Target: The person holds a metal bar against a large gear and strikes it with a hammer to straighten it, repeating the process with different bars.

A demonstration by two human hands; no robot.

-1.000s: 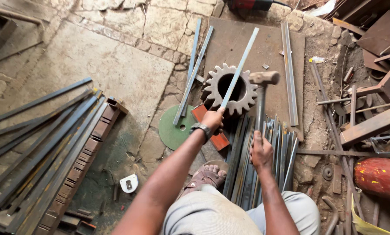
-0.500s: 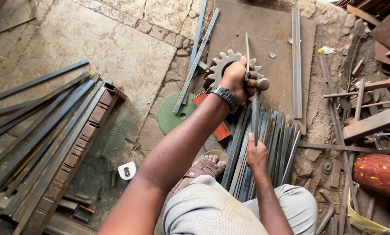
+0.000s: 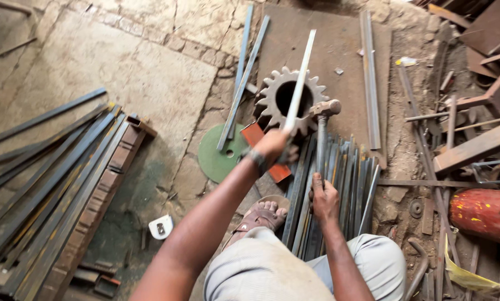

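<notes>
Since half a second ago the left hand (image 3: 272,146) has drawn back from over the gear (image 3: 290,100), toward 6 o'clock, and the strip (image 3: 300,81) it carries now slants up across the gear's hole toward 12 o'clock instead of standing near the hammer head.

The steel plate (image 3: 339,56) lies on the floor at 12 o'clock, with the gear on its near edge. A bundle of flat bars (image 3: 344,178) runs from the gear toward 6 o'clock, between the person's knees. The hammer (image 3: 323,108) rests on that bundle, head just beside the gear at its 3 o'clock, shaft pointing at 6.

The left grip is closed round the strip's near end. The right hand (image 3: 323,196) presses flat on the bundle next to the hammer shaft, fingers spread, holding nothing that I can see.

Risks, by my judgement: the strip is long and held only at one end, so its far tip may swing or catch on a gear tooth and twist in the grip. The loose bars could roll under the pressing right hand and pinch fingers. The sandalled foot (image 3: 261,214) sits just beside the bundle, exposed to a sliding bar or a dropped hammer.
</notes>
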